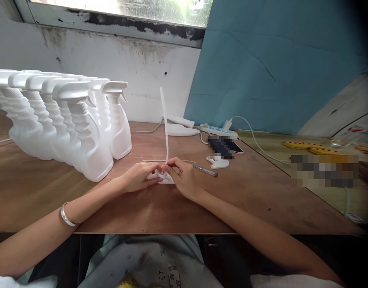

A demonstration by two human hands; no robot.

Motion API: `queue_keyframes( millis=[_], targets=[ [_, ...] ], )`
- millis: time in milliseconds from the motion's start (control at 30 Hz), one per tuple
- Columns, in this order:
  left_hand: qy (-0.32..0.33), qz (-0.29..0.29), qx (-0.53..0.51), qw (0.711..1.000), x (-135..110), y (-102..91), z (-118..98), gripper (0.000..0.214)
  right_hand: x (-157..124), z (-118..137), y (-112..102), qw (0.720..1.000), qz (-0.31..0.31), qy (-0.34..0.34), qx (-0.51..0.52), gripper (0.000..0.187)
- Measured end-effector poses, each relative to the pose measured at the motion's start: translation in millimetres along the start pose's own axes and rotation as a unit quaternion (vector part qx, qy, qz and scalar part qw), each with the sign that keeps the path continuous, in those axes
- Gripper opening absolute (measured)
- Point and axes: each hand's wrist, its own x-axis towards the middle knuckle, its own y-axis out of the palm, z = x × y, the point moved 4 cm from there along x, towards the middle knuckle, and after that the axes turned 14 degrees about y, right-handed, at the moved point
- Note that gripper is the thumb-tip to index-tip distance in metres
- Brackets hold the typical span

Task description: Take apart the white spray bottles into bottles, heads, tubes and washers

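Observation:
At the middle of the table, my left hand is closed on a white spray trigger head, which lies low on the tabletop and is partly covered by my fingers. My right hand pinches the lower end of a thin white dip tube where it meets the head. The tube stands almost upright, leaning slightly left at its top. Whether its end sits inside the head is hidden by my fingertips.
Several white spray bottles stand in rows at left. To the right lie a metal pen-like tool, a loose white trigger part and phones. A power strip and a white bottle are behind.

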Motion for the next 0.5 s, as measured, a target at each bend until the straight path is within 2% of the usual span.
queue_keyframes(
  millis=[333, 500],
  targets=[
    [-0.003, -0.012, -0.012, 1.000, -0.7, 1.6, 1.9, 0.016, 0.1, -0.1, 3.6, 0.996, -0.063, -0.049, -0.028, 0.016],
    [-0.009, -0.010, -0.013, 1.000, -0.9, 0.5, 0.4, 0.016, -2.7, 0.8, 5.0, 0.996, -0.065, -0.058, -0.034, 0.014]
  ],
)
